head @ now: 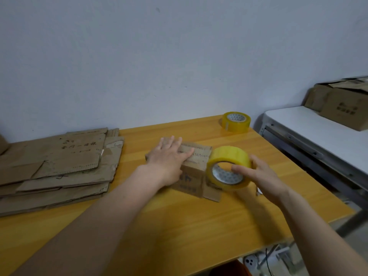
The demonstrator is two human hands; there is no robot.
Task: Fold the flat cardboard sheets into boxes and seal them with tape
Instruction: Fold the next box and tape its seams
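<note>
A small folded cardboard box (192, 176) stands in the middle of the wooden table (179, 222). My left hand (169, 158) lies flat on its top flaps with fingers straight, pressing them down. My right hand (258, 176) grips a yellow tape roll (229, 168) held on edge against the box's right side, thumb at the core, fingers round the outside. A stack of flat cardboard sheets (55, 166) lies on the table's left part.
A second yellow tape roll (236, 121) sits at the table's far right corner. To the right stands a white table (318, 132) carrying cardboard boxes (342, 106). A wall runs behind. The table's right edge is close to my right hand.
</note>
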